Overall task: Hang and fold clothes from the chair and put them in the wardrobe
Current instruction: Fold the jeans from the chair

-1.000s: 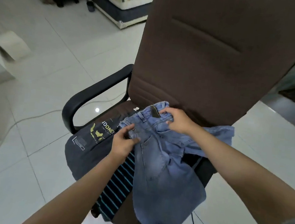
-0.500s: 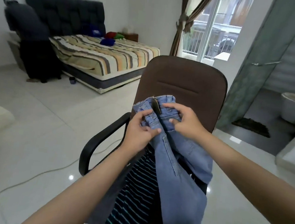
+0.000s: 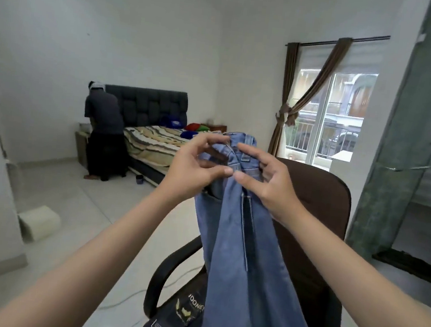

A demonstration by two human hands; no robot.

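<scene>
Light blue jeans [image 3: 245,269] hang in front of me, held up by the waistband at chest height. My left hand [image 3: 192,168] pinches the waistband from the left and my right hand [image 3: 266,180] pinches it from the right, thumbs almost meeting. The legs drop straight down over the brown office chair [image 3: 317,202]. A dark grey T-shirt with a yellow print [image 3: 178,317] lies on the chair seat, partly hidden by the jeans. No wardrobe is in view.
A bed with a striped cover [image 3: 155,140] stands at the back, and a person [image 3: 102,131] bends beside it. A glass door with brown curtains [image 3: 330,114] is at right. A pale box [image 3: 38,221] and a white cable [image 3: 124,298] lie on the tiled floor.
Both hands have lifted the jeans from the chair seat up to chest height. My view has tilted up from the chair to the room.
</scene>
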